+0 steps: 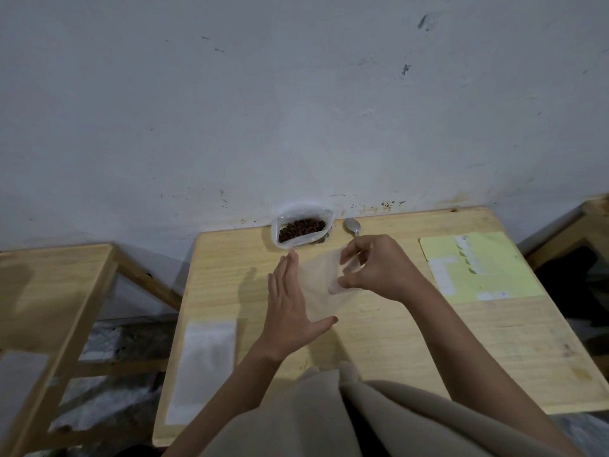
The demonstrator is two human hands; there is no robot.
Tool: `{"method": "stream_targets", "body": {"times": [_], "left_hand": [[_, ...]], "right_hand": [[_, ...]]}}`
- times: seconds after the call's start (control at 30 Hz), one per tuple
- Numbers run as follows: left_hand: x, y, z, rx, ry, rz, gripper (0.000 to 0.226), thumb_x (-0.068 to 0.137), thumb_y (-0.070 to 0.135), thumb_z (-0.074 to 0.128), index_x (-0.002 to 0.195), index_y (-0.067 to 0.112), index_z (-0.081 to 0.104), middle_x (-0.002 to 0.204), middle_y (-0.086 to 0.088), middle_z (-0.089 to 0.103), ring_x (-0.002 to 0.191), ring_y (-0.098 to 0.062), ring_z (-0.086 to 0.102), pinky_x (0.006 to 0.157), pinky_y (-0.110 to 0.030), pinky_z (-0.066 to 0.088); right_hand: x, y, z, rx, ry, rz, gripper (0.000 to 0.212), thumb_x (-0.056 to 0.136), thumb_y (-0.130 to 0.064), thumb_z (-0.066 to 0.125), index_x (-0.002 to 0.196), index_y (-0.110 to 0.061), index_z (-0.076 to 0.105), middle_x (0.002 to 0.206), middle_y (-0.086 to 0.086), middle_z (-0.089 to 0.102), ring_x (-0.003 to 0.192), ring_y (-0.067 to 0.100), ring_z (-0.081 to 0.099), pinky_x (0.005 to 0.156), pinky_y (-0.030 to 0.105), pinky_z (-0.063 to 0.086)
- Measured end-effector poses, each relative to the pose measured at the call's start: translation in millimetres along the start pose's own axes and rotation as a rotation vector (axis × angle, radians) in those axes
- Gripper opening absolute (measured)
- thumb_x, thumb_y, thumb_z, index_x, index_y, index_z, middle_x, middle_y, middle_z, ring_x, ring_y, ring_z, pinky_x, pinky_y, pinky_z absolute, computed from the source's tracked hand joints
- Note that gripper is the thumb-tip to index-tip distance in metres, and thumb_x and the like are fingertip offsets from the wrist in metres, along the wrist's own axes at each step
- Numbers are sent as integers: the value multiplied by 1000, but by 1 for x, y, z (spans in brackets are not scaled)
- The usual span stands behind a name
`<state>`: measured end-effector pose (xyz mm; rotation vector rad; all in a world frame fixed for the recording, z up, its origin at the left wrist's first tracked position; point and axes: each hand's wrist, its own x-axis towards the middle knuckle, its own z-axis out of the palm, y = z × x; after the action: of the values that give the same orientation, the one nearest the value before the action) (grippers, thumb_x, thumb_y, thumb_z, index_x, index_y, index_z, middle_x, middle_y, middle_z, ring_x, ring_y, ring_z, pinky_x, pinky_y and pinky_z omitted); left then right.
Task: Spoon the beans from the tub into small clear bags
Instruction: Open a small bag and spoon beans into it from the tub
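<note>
At the table's near left edge, a stack of bags is lying flat. Mid-table, the left hand is pressing straight-fingered against one clear bag; the right hand is pinching its mouth between fingers and thumb. Farther back, by the wall, the tub of beans and the spoon are sitting untouched. Risk: the thin film is likely clinging shut, so beans could spill.

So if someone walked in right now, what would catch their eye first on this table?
Probably the two hands mid-table working a clear bag: the right hand pinches its edge while the left hand lies flat against it. Next, the tub of dark beans at the wall, with a spoon just right of it. A yellow sheet lies far right.
</note>
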<state>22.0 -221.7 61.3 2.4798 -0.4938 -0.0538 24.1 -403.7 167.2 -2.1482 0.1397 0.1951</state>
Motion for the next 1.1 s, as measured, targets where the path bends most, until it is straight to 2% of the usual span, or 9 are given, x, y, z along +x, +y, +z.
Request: {"method": "stream_targets", "body": {"times": [0.2,0.4,0.5,0.67,0.8,0.87,0.97,1.03,1.1], "left_hand": [[6,-16,11,-15,-31,49,131,62,60,76,147,28,-20,157,9,-11,146,-16,-10,119,-45,10],[18,-22,21,-21,-112,45,134,64,57,74,138,36,-35,155,11,-24,144,-12,-20,119,-48,3],[25,-20,25,3,-158,-4,137,62,61,75,138,33,-35,153,15,-31,141,-7,-28,114,-50,-10],[43,-1,31,-95,-106,-8,135,55,74,70,150,24,-10,157,14,-2,145,-6,-3,116,-45,-8],[56,-4,35,-150,2,-13,115,60,68,69,149,23,12,147,14,22,133,0,20,112,-43,28],[59,-10,34,-174,20,-79,118,56,70,69,149,22,14,141,14,27,124,3,21,107,-35,31],[61,-21,31,-177,32,-173,123,52,76,65,149,15,18,137,10,29,121,-2,24,105,-31,27],[60,-29,31,-128,23,-176,124,55,79,60,148,9,19,142,-2,32,126,-11,26,106,-30,23],[59,-38,33,-84,20,-160,121,61,81,58,146,2,22,140,-10,36,124,-19,31,104,-33,27]], "right_hand": [[9,4,-6,-82,-92,24,32,61,-15,84,79,-17,58,73,-9,55,65,11,51,53,20,38],[25,25,-8,-44,-155,105,38,64,-14,82,94,-8,61,84,5,62,66,14,55,59,26,46],[34,34,-9,-38,-132,120,29,70,-15,78,91,-13,58,86,-8,57,68,3,52,56,17,40],[53,52,-2,13,-154,143,19,76,-14,71,93,-15,62,97,-5,60,68,0,50,59,12,38],[66,64,4,232,-162,150,8,78,-15,72,80,-17,65,91,-3,66,68,9,59,68,24,49],[75,73,8,428,-99,185,8,81,-17,72,78,-12,67,85,0,70,73,11,65,68,25,51],[96,99,20,550,165,304,22,83,-23,70,80,-2,65,81,7,70,72,17,68,64,26,51],[109,121,30,336,321,353,18,80,-20,73,77,-5,65,72,3,66,62,13,62,57,22,44],[117,142,39,75,372,400,16,78,-22,73,79,-9,63,74,1,64,65,15,60,57,24,43]]}}
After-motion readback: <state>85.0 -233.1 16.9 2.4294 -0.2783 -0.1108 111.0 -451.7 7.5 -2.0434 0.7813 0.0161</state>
